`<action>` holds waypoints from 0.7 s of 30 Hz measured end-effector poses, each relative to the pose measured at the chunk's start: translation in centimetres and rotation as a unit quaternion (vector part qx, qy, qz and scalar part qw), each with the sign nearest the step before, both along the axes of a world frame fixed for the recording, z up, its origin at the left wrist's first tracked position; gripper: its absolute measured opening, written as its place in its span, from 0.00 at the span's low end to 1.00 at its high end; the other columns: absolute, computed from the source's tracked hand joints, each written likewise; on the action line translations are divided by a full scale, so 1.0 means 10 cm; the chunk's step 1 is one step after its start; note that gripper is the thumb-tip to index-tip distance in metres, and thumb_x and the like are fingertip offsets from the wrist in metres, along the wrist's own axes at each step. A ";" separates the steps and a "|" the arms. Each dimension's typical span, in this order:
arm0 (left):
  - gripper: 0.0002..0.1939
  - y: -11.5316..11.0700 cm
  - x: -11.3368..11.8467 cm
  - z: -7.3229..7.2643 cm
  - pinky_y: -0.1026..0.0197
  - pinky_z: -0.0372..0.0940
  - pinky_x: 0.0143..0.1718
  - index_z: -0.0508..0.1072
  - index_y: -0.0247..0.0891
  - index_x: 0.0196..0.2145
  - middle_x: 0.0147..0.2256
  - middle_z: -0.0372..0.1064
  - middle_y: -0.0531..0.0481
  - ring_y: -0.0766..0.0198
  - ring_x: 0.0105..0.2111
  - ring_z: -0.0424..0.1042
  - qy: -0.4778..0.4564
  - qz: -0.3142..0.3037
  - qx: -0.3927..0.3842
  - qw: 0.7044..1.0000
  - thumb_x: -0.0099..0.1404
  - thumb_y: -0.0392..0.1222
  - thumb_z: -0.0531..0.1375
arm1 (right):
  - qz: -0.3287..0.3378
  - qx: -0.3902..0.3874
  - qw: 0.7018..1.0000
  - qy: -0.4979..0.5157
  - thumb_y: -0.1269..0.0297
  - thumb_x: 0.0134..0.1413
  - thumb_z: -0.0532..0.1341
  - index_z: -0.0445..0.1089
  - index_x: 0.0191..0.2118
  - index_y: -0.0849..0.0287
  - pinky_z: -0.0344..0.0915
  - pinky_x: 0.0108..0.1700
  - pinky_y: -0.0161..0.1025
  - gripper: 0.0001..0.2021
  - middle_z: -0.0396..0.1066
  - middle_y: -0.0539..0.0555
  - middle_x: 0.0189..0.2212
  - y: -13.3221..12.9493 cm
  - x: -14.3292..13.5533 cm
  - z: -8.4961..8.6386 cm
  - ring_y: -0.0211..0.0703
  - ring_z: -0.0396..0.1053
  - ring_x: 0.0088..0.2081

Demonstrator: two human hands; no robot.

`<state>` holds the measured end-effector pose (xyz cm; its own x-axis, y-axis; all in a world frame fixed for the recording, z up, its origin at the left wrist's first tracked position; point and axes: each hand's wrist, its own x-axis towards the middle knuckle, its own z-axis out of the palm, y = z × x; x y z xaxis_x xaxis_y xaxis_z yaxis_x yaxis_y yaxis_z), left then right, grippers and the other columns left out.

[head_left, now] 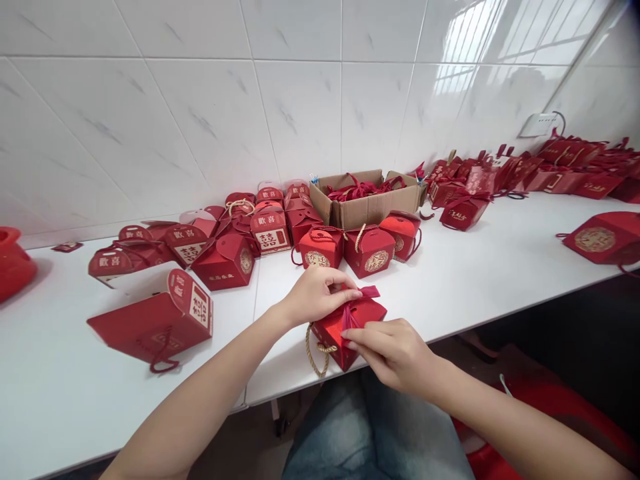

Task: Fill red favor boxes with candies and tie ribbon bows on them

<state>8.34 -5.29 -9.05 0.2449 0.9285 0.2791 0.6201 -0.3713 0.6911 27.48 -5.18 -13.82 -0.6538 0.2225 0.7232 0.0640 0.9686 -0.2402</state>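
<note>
A small red gift box [370, 311] sits near the table's front edge, with a dark pink ribbon [350, 316] tied across its top. My left hand [320, 293] reaches over the far side of the box, thumb and fingers closed on one end of the ribbon. On the near side my right hand [393, 350] pinches another part of the same ribbon. From the box's left side hangs a twisted gold cord [311, 357]. My fingers partly cover the knot.
Several finished-looking red boxes [270, 230] crowd the wall side. An open cardboard carton [370, 212] holds dark red ribbons. A larger red box [150, 320] lies at left, another [603, 239] at right. A red container [14, 263] stands at the far left.
</note>
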 end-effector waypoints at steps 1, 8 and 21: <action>0.10 0.01 0.00 -0.01 0.66 0.62 0.27 0.79 0.34 0.30 0.27 0.77 0.47 0.65 0.26 0.71 -0.011 0.002 -0.003 1.000 0.60 0.44 0.62 | 0.001 -0.016 1.000 0.001 0.73 0.61 0.54 0.70 0.41 0.62 0.55 0.23 0.32 0.08 0.66 0.49 0.20 -0.02 0.00 0.00 0.33 0.59 0.20; 0.07 0.01 0.03 -0.02 0.67 0.62 0.27 0.79 0.34 0.29 0.26 0.76 0.48 0.67 0.25 0.70 -0.060 0.014 -0.015 0.998 0.58 0.41 0.64 | -0.020 -0.055 0.998 0.038 0.74 0.61 0.54 0.69 0.44 0.63 0.59 0.24 0.32 0.09 0.69 0.50 0.21 -0.12 -0.03 -0.06 0.34 0.63 0.20; 0.11 -0.17 0.05 0.12 0.66 0.61 0.31 0.77 0.36 0.36 0.29 0.74 0.49 0.67 0.28 0.67 0.026 -0.033 -0.031 0.999 0.63 0.45 0.60 | -0.044 0.002 0.994 0.096 0.71 0.59 0.56 0.70 0.44 0.64 0.65 0.29 0.36 0.09 0.68 0.57 0.28 -0.01 0.26 0.47 0.39 0.66 0.29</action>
<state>8.86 -6.97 -7.88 0.3182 0.9253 0.2064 0.6321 -0.3693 0.6812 30.06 -5.31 -9.12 -0.4812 0.2702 0.8340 0.1024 0.9621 -0.2526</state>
